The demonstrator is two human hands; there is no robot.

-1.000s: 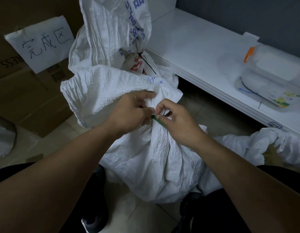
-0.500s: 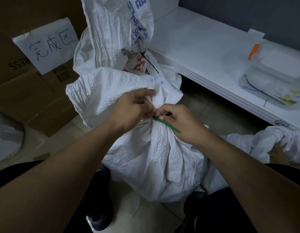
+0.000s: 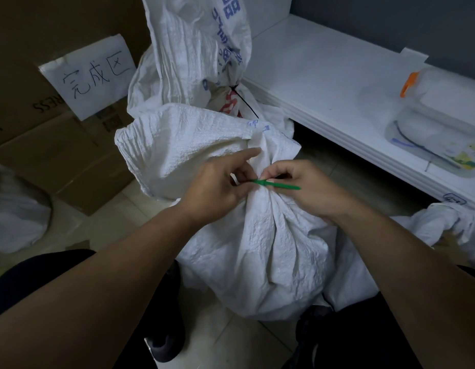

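One white sack [image 3: 257, 235] stands on the floor between my knees, its mouth gathered into a neck, and everything else I place from it. One green cable tie [image 3: 276, 184] runs across that neck, its free tail pointing away to the sack's right.

Both my hands are at the neck. My left hand [image 3: 215, 190] grips the bunched fabric on the sack's left side, thumb and lower fingers curled in where the tie begins, while the index finger lies stretched out across the folded-over top. My right hand [image 3: 305, 190] pinches the tie between thumb and forefinger on the sack's right side, the other fingers curled under.

Behind the sack stands one second sack [image 3: 193, 49] with blue print, taller, closed with one black tie [image 3: 244, 102]. To the sack's left, cardboard boxes [image 3: 58, 155] are stacked; I cannot count them exactly. One paper sign [image 3: 90, 75] with three handwritten characters is stuck to them. Also to the left, lower down, lies one white bundle [image 3: 15, 214]. To the sack's right runs one white shelf [image 3: 324, 75], carrying one clear plastic container [image 3: 438, 115] with one orange clip. Below that shelf, just right of the sack, lies one more heap of white fabric [image 3: 444, 222].
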